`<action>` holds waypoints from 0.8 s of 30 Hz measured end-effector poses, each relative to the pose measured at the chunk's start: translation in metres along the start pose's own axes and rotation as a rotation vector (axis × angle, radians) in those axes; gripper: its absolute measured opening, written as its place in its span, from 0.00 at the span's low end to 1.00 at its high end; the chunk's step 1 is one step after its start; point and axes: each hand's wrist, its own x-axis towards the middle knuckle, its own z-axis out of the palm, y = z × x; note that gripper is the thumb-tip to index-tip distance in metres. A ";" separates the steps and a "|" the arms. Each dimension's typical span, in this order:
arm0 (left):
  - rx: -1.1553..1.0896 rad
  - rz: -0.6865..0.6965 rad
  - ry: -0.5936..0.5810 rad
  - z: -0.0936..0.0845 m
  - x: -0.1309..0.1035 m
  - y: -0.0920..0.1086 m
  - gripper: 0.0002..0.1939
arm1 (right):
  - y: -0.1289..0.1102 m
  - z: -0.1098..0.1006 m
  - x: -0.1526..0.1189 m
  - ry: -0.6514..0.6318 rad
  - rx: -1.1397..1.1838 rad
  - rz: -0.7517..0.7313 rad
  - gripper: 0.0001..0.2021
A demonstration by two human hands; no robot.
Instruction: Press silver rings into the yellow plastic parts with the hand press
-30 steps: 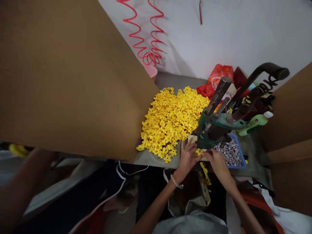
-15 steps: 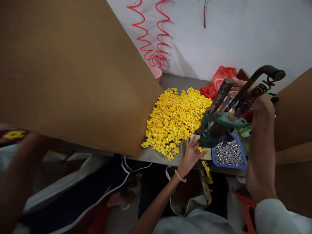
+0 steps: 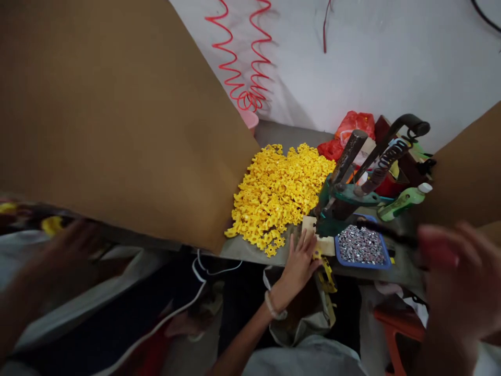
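Note:
My left hand [image 3: 300, 261] lies palm down at the near edge of the table, fingers stretched out by the base of a green hand press [image 3: 332, 209]. Between its thumb and fingertips shows a small yellow star-shaped plastic piece [image 3: 317, 254]; whether they touch it is unclear. My right hand [image 3: 462, 277], smeared by motion, is closed around the reddish end of the press's dark lever [image 3: 391, 233]. Left of the press spreads a heap of yellow plastic pieces [image 3: 279, 193]. Just right of it, a blue tray [image 3: 364, 265] holds many small shiny metal parts.
Tall cardboard [image 3: 129, 130] walls off the left; another cardboard panel [image 3: 469, 167] stands at right. A green bottle [image 3: 405, 202] and a red plastic bag [image 3: 354, 128] sit behind the press. Below the edge hangs an open bag [image 3: 309, 329]. Another person's hand [image 3: 74, 245] shows at far left.
My right hand has come down and toward me from behind the press, bringing the lever's end into view. My left hand has drawn back slightly from the press base, its fingers flatter.

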 end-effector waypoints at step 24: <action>-0.202 -0.203 0.269 0.000 0.012 -0.026 0.17 | 0.152 0.091 -0.040 -0.438 -0.371 0.158 0.16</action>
